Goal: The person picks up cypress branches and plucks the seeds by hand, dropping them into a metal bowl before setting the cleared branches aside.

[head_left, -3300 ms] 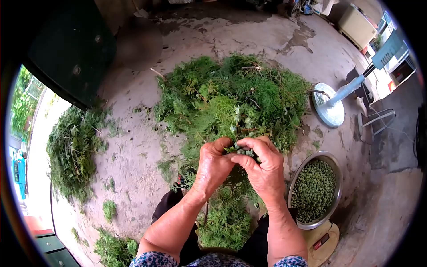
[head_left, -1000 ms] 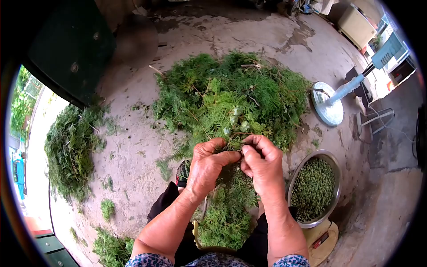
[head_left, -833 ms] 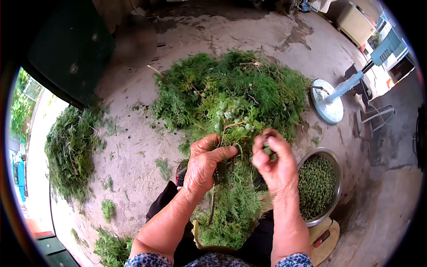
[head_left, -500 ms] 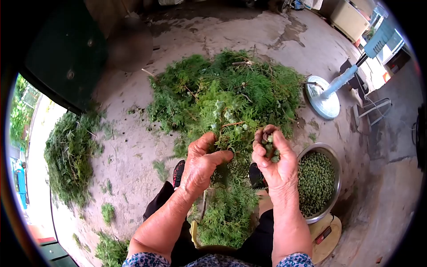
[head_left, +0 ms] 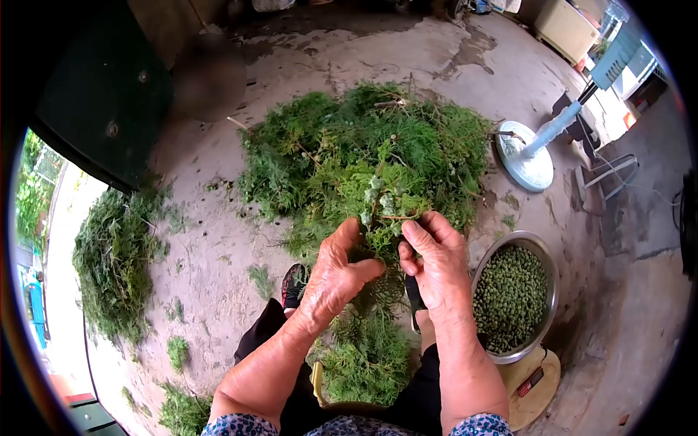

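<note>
A leafy green sprig with pale bluish-green cones (head_left: 374, 196) stands up between the two hands. My left hand (head_left: 342, 265) grips its lower part, thumb and fingers closed round the foliage. On the other side, my right hand (head_left: 434, 254) has its thumb and forefinger pinched at a thin twig of the sprig, its other fingers curled; whether cones lie inside the palm is hidden. To the right of that hand, a metal bowl (head_left: 552, 291) holds many small green cones (head_left: 511, 291).
A large heap of cut branches (head_left: 305, 145) lies ahead, a smaller pile (head_left: 113, 254) at left, and loose greenery (head_left: 367, 363) between the legs. A fan with a round base (head_left: 527, 168) stands at right. Below the bowl, a phone (head_left: 530, 381) rests on a wooden stool (head_left: 542, 407).
My right hand has moved left and turned from showing a palm with green cones to pinching at the sprig. My left hand keeps its grip on the sprig.
</note>
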